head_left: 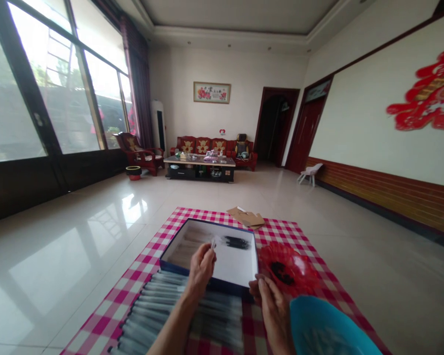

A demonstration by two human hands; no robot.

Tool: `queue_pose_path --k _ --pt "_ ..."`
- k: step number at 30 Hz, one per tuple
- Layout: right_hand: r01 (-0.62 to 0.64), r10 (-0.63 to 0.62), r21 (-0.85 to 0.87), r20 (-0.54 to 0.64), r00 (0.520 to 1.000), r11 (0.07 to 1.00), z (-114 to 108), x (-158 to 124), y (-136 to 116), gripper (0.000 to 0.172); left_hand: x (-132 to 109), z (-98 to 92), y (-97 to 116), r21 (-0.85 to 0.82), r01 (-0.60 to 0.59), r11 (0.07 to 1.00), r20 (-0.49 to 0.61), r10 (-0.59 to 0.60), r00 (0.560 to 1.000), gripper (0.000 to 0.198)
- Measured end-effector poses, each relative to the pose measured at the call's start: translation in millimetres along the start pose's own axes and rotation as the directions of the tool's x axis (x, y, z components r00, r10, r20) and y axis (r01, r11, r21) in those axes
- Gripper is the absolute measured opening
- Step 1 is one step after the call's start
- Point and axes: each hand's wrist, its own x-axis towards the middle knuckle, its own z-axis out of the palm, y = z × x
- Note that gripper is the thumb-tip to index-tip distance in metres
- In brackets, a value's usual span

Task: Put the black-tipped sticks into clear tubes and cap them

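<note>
Over the shallow box [229, 268], white inside and blue outside, my left hand [203, 264] pinches a slim clear tube [213, 243]. My right hand [268, 301] is at the box's right front corner, thumb and fingers pressed together; whatever they hold is too small to make out. Inside the box, translucent sticks [190, 244] lie on the left and a bundle of black-filled sticks [237, 242] at the back right. Rows of greyish pen-like sticks [159, 296] with dark ends lie in front of the box, partly covered by my left forearm.
A red petal-shaped bowl [299, 268] with small black pieces stands right of the box. Nearer is a teal basin [329, 308] holding pale pieces. Brown cardboard [246, 217] lies on the checked tablecloth [133, 276]. Across the room are a low table [200, 160] and sofa [203, 144].
</note>
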Motion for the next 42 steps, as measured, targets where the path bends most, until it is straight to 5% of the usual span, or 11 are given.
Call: queue_pose_path --k 2,4,6,10,14,21,28,35,42 --pt "0.001 -0.001 -0.013 -0.012 1.000 1.000 -1 -1 -3 0.049 -31 23.6 6 -0.305 0.084 0.949 -0.012 -0.092 0.996 0.045" --pt "0.002 -0.002 -0.026 -0.021 1.000 1.000 -3 0 -6 0.049 -55 42.9 8 -0.633 0.188 0.751 0.092 -0.168 0.981 0.047" --pt "0.012 -0.013 -0.035 -0.029 0.999 0.999 -5 6 -8 0.050 -67 54.0 8 -0.768 0.255 0.588 0.176 -0.189 0.966 0.050" --pt "0.143 -0.135 -0.238 0.050 0.990 0.961 -1 40 -15 0.041 -68 57.2 5 -0.810 0.273 0.519 0.185 -0.216 0.959 0.058" --pt "0.402 -0.261 -0.610 0.311 0.914 0.683 25 93 -15 0.031 -64 56.9 1 -0.818 0.273 0.507 0.177 -0.229 0.957 0.065" --pt "0.534 -0.156 -0.749 0.517 0.841 0.392 80 159 9 0.025 -62 60.9 -5 -0.828 0.286 0.483 0.186 -0.244 0.952 0.068" --pt "0.557 -0.025 -0.808 0.563 0.826 0.191 93 165 21 0.018 -60 58.6 -4 -0.826 0.300 0.477 0.202 -0.245 0.948 0.070" --pt "0.551 -0.045 -0.810 0.554 0.831 0.199 87 151 25 0.012 -61 62.4 -9 -0.829 0.238 0.506 0.163 -0.190 0.968 0.063" --pt "0.526 -0.199 -0.730 0.491 0.848 0.436 68 138 -9 0.006 -62 65.1 -7 -0.829 0.201 0.521 0.136 -0.159 0.978 0.073"
